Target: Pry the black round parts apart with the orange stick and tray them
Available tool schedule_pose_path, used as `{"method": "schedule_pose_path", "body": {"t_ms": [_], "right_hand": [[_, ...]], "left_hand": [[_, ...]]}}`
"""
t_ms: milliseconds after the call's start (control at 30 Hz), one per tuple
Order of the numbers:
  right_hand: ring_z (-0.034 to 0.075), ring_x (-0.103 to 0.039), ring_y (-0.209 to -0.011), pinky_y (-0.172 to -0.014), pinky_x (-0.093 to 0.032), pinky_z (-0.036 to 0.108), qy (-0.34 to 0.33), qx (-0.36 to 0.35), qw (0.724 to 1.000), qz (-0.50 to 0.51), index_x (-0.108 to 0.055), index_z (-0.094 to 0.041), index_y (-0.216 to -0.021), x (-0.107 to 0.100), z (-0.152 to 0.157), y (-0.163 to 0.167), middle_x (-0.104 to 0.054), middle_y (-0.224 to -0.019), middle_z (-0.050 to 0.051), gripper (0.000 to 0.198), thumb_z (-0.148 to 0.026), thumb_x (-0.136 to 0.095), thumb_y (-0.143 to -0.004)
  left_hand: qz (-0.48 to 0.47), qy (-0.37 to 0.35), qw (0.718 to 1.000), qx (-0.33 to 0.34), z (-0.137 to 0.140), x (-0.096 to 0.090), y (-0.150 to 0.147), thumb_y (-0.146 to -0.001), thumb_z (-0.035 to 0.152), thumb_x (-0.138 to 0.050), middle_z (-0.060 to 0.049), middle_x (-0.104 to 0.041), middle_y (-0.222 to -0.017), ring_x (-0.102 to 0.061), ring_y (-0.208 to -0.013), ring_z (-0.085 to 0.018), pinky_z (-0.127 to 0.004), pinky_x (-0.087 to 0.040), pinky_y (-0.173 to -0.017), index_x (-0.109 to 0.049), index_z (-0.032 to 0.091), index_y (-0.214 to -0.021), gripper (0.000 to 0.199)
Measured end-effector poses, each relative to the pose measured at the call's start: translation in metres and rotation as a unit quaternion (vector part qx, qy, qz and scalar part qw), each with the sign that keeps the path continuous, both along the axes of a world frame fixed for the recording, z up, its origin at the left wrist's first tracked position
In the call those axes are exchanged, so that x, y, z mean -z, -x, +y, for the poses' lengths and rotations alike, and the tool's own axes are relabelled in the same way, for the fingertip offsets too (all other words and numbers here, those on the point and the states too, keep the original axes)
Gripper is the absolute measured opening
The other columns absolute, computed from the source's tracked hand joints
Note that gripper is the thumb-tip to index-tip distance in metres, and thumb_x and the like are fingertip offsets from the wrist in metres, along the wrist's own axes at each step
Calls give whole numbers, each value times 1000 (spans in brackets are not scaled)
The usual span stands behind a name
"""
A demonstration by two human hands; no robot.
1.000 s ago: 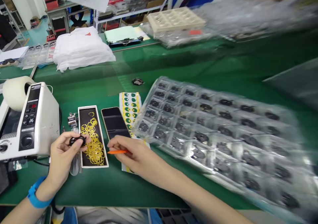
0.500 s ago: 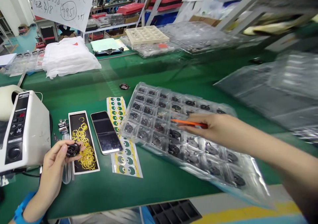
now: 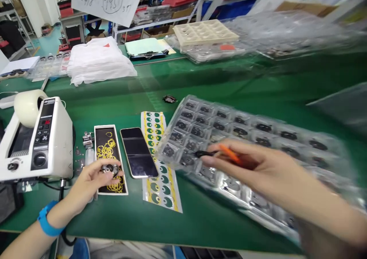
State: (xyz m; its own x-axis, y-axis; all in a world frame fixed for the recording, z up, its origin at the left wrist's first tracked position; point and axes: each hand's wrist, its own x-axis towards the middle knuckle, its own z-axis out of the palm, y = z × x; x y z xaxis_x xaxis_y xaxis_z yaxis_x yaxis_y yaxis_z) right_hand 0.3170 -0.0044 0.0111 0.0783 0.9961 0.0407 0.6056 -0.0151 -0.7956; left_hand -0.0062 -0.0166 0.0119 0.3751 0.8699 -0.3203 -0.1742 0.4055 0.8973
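Note:
My left hand (image 3: 94, 176) pinches a small round black part (image 3: 110, 170) by its edge, above the narrow box (image 3: 124, 182) of thin yellow rings (image 3: 106, 150). My right hand (image 3: 243, 159), slightly blurred, is closed around a slim orange tool (image 3: 231, 154), perhaps tweezers. A dark piece (image 3: 202, 153) sticks out past its fingertips; whether it is a part or the tool's end I cannot tell. Below this hand lies a clear plastic tray (image 3: 275, 222) with rows of pockets, many with round black parts (image 3: 263, 127) in them.
A phone (image 3: 139, 152) lies between the box and a sheet of yellow-edged stickers (image 3: 174, 190). At left stands a tape dispenser (image 3: 61, 136), with a metal tally counter (image 3: 87, 139) beside it. One dark part (image 3: 170, 99) rests behind the tray. White cloths (image 3: 99, 62) and a beige tray (image 3: 205, 33) are farther back.
My right hand has moved left and nearer over the tray, and the orange tool has turned in its grip. My left hand still holds the black part. The whole view has shifted rightward.

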Motion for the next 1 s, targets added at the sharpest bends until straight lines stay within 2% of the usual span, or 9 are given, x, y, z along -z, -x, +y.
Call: {"method": "schedule_pose_path", "body": {"t_ms": [33, 133, 300, 400, 500, 600, 733, 900, 1000], "right_hand": [[10, -38, -47, -45, -26, 27, 42, -74, 994, 62, -61, -22, -74, -3, 0, 22, -49, -58, -2, 23, -44, -68, -78], [10, -32, -49, -47, -25, 26, 100, -194, 957, 190, -51, -21, -66, -10, 2, 85, -38, -56, -5, 32, -47, -64, -79], [8, -25, -51, -47, -22, 24, 149, -253, 917, 269, -44, -20, -62, -12, 2, 142, -30, -57, -7, 39, -50, -65, -77], [9, -29, -53, -48, -26, 23, 146, -260, 909, 292, -46, -19, -63, -4, -2, 145, -34, -59, -6, 42, -54, -65, -79], [11, -44, -59, -54, -37, 23, 102, -266, 899, 333, -60, -19, -79, 4, -2, 136, -47, -65, -3, 33, -52, -61, -86], [13, -54, -67, -59, -44, 24, 32, -305, 898, 317, -70, -24, -99, 4, 1, 126, -57, -76, 2, 19, -36, -58, -92], [13, -59, -74, -65, -50, 24, -17, -365, 888, 278, -75, -25, -92, -6, 2, 123, -62, -84, 4, 14, -20, -63, -87], [15, -59, -72, -60, -52, 26, -7, -286, 909, 303, -72, -25, -81, -9, 1, 124, -61, -85, 4, 13, -32, -64, -88], [18, -60, -75, -66, -52, 30, 33, -226, 922, 312, -70, -23, -74, -2, 5, 123, -61, -84, 5, 25, -45, -67, -84]], "left_hand": [[4, -3, 1000, 10, 1, 0, -1, -75, 42, -77, -9, -68, -113, -67, -103, -23, -36, -53, -94, -72, 21, -100, 33], [20, -17, 1000, 18, 1, 3, -2, -70, 44, -81, -9, -70, -104, -65, -102, -22, -34, -50, -94, -73, 17, -90, 35], [14, -9, 1000, -13, 0, 6, -4, -63, 47, -84, -3, -68, -82, -62, -76, -13, -25, -50, -77, -71, 15, -78, 38], [7, 2, 1000, -24, -1, 3, -3, -66, 43, -83, 0, -64, -69, -60, -68, -9, -20, -48, -70, -67, 13, -68, 34], [-37, 57, 998, -5, -3, -1, -2, -67, 40, -84, 1, -66, -71, -64, -69, -9, -21, -52, -75, -67, 14, -70, 32], [-82, 102, 991, 28, -4, -4, 0, -66, 39, -85, 0, -68, -75, -67, -69, -10, -25, -55, -79, -66, 14, -71, 32], [-97, 137, 982, 80, -5, -5, 0, -66, 38, -85, 0, -67, -68, -69, -68, -10, -21, -55, -75, -68, 12, -72, 32], [-137, 108, 983, 60, -5, -5, -1, -78, 28, -77, -3, -71, -97, -71, -94, -19, -30, -56, -90, -73, 19, -92, 17], [-125, 62, 990, 24, -5, -2, 0, -82, 21, -72, -2, -68, -113, -68, -105, -19, -33, -53, -98, -69, 29, -113, 33]]}}
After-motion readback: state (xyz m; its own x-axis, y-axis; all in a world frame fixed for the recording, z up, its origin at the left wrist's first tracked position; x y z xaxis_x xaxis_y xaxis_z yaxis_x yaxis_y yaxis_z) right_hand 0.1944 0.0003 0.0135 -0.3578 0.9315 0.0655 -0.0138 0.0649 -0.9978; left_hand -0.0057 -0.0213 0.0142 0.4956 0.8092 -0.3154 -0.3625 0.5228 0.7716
